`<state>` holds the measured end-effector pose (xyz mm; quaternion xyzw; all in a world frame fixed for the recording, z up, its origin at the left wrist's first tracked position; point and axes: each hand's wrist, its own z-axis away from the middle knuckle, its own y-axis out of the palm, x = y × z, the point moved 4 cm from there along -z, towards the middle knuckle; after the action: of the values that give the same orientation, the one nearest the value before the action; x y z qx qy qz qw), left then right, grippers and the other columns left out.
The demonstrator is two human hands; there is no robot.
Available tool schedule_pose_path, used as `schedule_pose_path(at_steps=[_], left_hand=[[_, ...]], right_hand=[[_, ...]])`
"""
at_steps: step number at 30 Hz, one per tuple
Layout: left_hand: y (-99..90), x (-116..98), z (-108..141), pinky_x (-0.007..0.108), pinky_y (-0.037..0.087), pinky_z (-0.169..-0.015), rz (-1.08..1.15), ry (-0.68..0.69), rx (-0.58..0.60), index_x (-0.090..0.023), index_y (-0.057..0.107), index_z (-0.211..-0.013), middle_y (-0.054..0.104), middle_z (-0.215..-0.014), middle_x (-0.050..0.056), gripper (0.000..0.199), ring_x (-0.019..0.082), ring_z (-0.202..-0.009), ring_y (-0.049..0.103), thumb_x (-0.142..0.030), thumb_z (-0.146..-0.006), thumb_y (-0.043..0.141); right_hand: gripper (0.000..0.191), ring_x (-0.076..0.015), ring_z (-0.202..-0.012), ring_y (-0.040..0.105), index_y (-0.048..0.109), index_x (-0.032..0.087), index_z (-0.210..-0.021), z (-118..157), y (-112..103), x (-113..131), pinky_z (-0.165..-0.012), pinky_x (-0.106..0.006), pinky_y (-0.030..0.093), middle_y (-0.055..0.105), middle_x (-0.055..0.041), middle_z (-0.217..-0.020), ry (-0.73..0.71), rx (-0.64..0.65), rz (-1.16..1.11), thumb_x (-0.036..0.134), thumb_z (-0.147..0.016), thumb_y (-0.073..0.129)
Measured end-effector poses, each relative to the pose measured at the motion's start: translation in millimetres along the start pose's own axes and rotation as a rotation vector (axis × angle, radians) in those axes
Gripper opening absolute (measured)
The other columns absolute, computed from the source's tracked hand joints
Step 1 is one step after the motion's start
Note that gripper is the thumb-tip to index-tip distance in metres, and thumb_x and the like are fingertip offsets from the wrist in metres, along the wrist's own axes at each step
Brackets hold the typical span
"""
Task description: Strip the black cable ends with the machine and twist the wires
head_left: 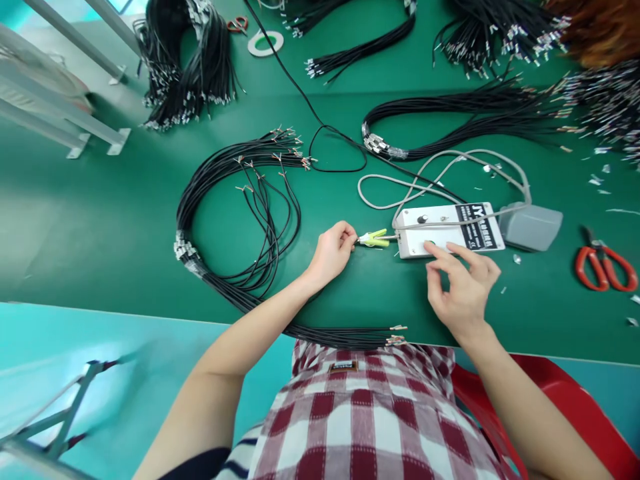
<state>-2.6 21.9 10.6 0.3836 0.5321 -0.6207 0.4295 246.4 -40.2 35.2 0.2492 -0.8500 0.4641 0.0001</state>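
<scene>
My left hand [331,257] is closed in a pinch on the end of a black cable [356,241]. The cable's tip meets a yellow-green clip [376,238] that sticks out from the left side of a white control box [425,217]. My right hand [465,287] has its fingers apart and holds nothing. Its fingertips are at the box's front edge, by a dark round button; whether they press it I cannot tell. Left of my left hand, a bundle of black cables [181,207] with stripped ends lies in a curve, its lower end running under my left forearm.
A grey pedal-like block [533,227] sits right of the box, beside grey cord loops [385,180]. Red-handled cutters [603,263] lie further right. Behind are more cable bundles [420,107], a tape roll [265,44] and white scraps [596,180]. Metal legs [65,113] stand at left.
</scene>
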Motion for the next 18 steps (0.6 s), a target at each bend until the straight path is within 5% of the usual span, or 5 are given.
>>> schedule_pose_path(at_steps=[10, 13, 16, 18], left_hand=[[-28.7, 10, 4, 0.020, 0.035, -0.046, 0.158, -0.072, -0.102, -0.017, 0.054, -0.077, 0.056, -0.059, -0.004, 0.010, 0.008, -0.047, 0.050, -0.019, -0.083, 0.062], [-86.5, 11, -12, 0.022, 0.034, -0.044, 0.244, -0.040, -0.266, -0.018, 0.052, -0.083, 0.058, -0.063, -0.005, 0.015, 0.007, -0.043, 0.049, -0.028, -0.086, 0.063], [-182.6, 1, -27, 0.024, 0.040, -0.057, 0.046, 0.034, -0.681, -0.017, 0.045, -0.079, 0.055, -0.065, -0.007, 0.019, 0.006, -0.056, 0.054, -0.024, -0.096, 0.052], [-231.3, -8, -30, 0.026, 0.035, -0.065, -0.040, 0.069, -0.835, -0.018, 0.035, -0.072, 0.045, -0.063, -0.009, 0.029, 0.004, -0.064, 0.050, -0.016, -0.100, 0.041]], right_hand=[[0.020, -0.0271, -0.112, 0.063, 0.060, 0.026, -0.094, -3, -3, 1, -0.104, -0.050, 0.040, 0.078, -0.0024, -0.109, 0.003, -0.082, -0.104, 0.012, -0.082, 0.069], [0.025, -0.0288, -0.114, 0.063, 0.060, 0.025, -0.101, 5, -7, 11, -0.102, -0.051, 0.044, 0.076, -0.0061, -0.115, 0.019, -0.048, -0.211, 0.013, -0.082, 0.071], [0.023, -0.0287, -0.110, 0.065, 0.062, 0.024, -0.104, 16, -2, 12, -0.099, -0.050, 0.047, 0.075, -0.0084, -0.117, 0.024, 0.019, -0.295, 0.014, -0.084, 0.069], [0.022, -0.0281, -0.108, 0.066, 0.063, 0.023, -0.105, 22, 3, 8, -0.098, -0.049, 0.049, 0.074, -0.0096, -0.117, 0.044, 0.029, -0.346, 0.014, -0.086, 0.067]])
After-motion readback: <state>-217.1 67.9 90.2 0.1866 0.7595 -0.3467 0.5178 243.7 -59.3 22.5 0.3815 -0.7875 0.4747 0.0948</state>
